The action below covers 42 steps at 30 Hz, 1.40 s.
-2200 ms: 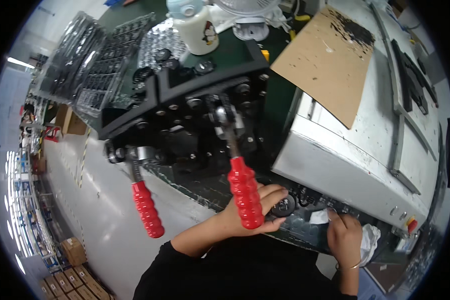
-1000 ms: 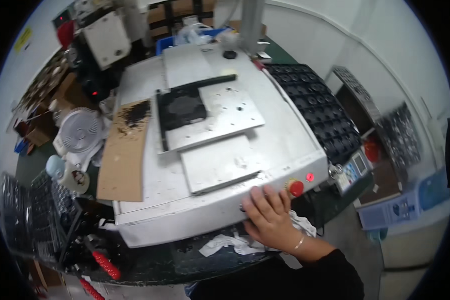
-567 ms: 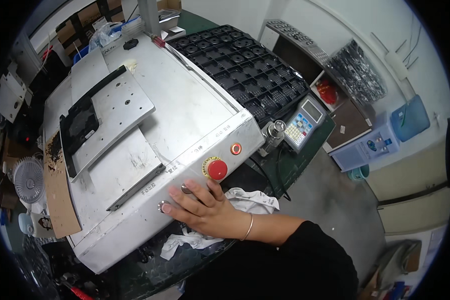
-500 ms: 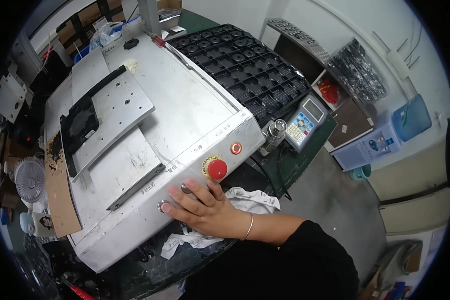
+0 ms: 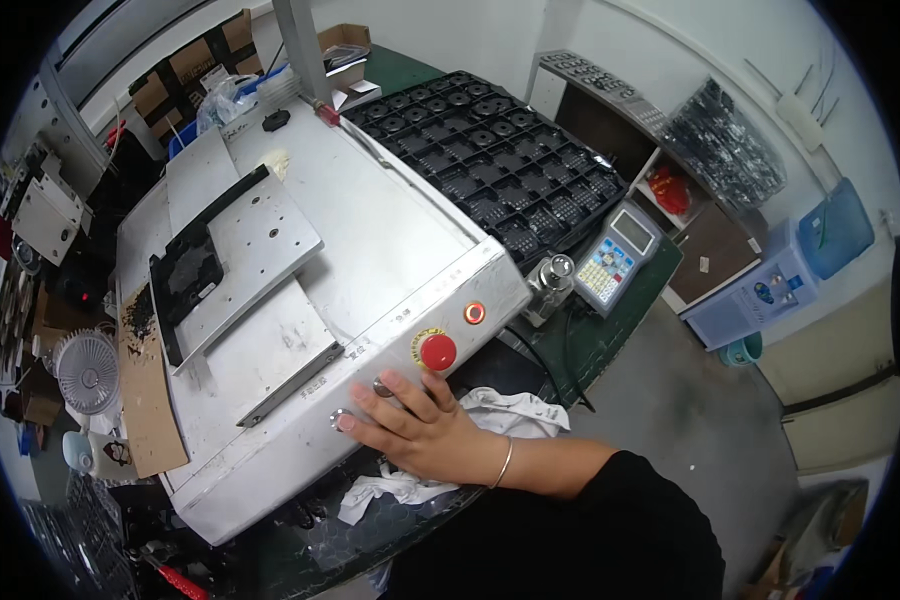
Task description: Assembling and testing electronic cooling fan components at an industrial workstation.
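My right hand (image 5: 425, 437), with a thin bangle at the wrist, reaches in from the lower right over the sloping front panel of a white metal machine (image 5: 400, 270). Its fingers are stretched out and hold nothing. One fingertip touches the lower round metal push button (image 5: 339, 418); the other fingers lie by a second metal push button (image 5: 382, 387), partly covering it. The thumb is hidden. Just above the fingers is a red emergency stop button (image 5: 438, 351), and beyond it a smaller red-ringed button (image 5: 474, 313). My left hand is out of view.
On the machine top sits a flat metal fixture plate (image 5: 270, 250) with a black holder. Behind the machine lies a black compartment tray (image 5: 510, 160). A handheld keypad controller (image 5: 610, 262) and glass jar (image 5: 550, 280) stand at right. A white cloth (image 5: 515, 410) lies under my wrist.
The whole view has shifted slightly, so the machine appears a little lower and farther right. My right hand keeps its place on the push buttons.
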Available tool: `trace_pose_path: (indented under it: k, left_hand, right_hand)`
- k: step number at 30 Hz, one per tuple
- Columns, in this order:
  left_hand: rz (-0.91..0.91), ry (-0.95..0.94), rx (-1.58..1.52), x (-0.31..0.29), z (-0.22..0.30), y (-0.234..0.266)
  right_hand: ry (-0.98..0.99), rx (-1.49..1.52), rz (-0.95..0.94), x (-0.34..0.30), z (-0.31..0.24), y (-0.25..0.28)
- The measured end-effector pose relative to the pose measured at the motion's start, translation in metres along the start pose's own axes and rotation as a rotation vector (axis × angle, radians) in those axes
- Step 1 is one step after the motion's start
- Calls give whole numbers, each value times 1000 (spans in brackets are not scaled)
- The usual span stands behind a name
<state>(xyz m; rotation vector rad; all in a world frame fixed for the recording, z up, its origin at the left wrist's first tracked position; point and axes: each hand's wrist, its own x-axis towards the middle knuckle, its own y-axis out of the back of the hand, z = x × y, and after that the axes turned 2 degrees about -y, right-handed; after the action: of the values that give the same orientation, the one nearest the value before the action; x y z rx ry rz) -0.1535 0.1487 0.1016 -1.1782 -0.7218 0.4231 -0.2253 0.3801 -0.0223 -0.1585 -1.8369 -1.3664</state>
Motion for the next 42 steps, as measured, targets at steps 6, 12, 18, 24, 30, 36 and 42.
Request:
trace_pose_path:
  k: [6, 12, 18, 24, 30, 36, 42]
  left_hand:
    - [-225, -12, 242, 21, 41, 61]
    - [-301, -81, 400, 22, 61, 80]
    - [-289, -172, 535, 25, 71, 82]
    - [-284, -277, 676, 24, 80, 87]
    - [-305, -335, 763, 21, 89, 93]
    - [-303, -379, 874, 21, 96, 91]
    - [-267, -422, 1026, 21, 96, 76]
  right_hand:
    - [6, 57, 1, 6, -6, -6]
    - [0, 46, 29, 4, -3, -7]
    - [7, 62, 17, 0, -2, -4]
    - [11, 85, 5, -1, -1, -3]
    - [8, 82, 34, 2, 1, -4]
    - [8, 79, 41, 2, -2, 0]
    - [17, 82, 37, 1, -1, 2]
